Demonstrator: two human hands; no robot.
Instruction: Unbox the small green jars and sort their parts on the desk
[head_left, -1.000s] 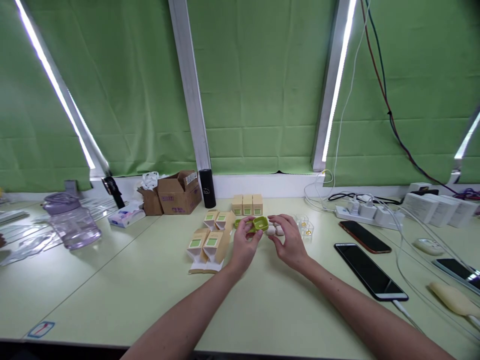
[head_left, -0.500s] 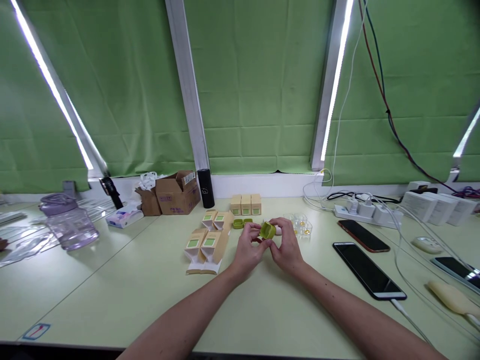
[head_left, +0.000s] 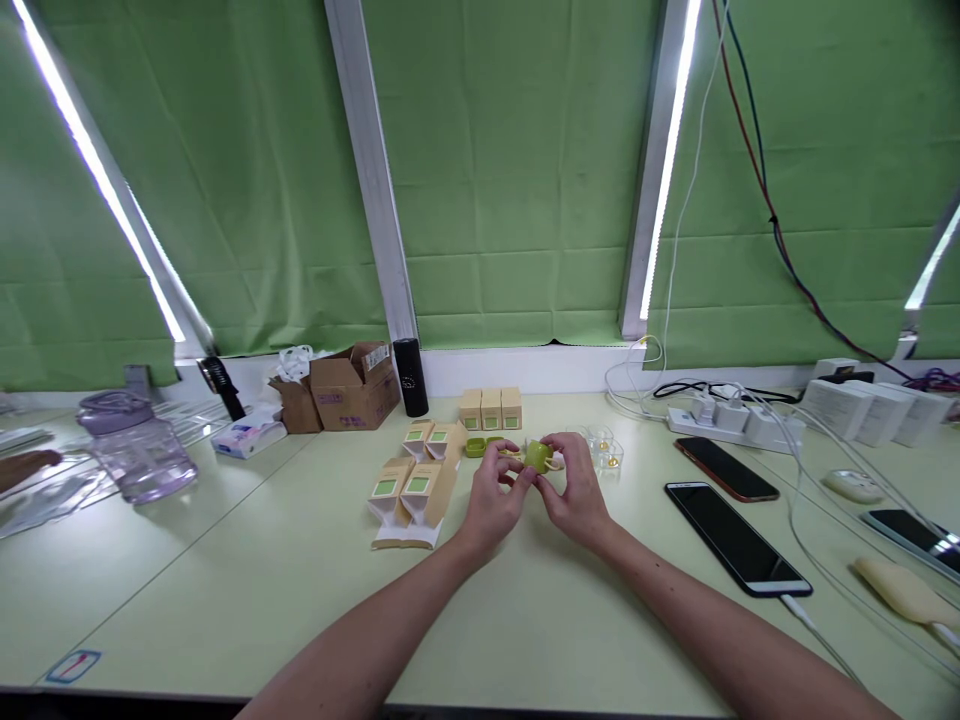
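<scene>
Both hands meet over the middle of the table around a small olive-green cup-shaped piece (head_left: 538, 457). My left hand (head_left: 495, 500) pinches it from the left with thumb and fingers. From the right, my right hand (head_left: 576, 490) grips the same piece, and something pale shows beside its fingers. Just behind my left hand lie other small green pieces (head_left: 475, 447). Clear cups (head_left: 606, 450) with bits of yellow in them stand right behind my right hand. To the left are opened kraft boxes (head_left: 417, 487) with green labels.
Closed kraft boxes (head_left: 491, 408) stand in a row at the back, near a black cylinder (head_left: 410, 377) and a brown carton (head_left: 352, 390). Phones (head_left: 735, 540), cables and a power strip (head_left: 731, 430) lie right. Left are a purple bottle (head_left: 139, 450) and another person's hand (head_left: 26, 467).
The green piece has been turned in my fingers, its hollow side no longer facing me. Another person's hand has come further in at the left edge.
</scene>
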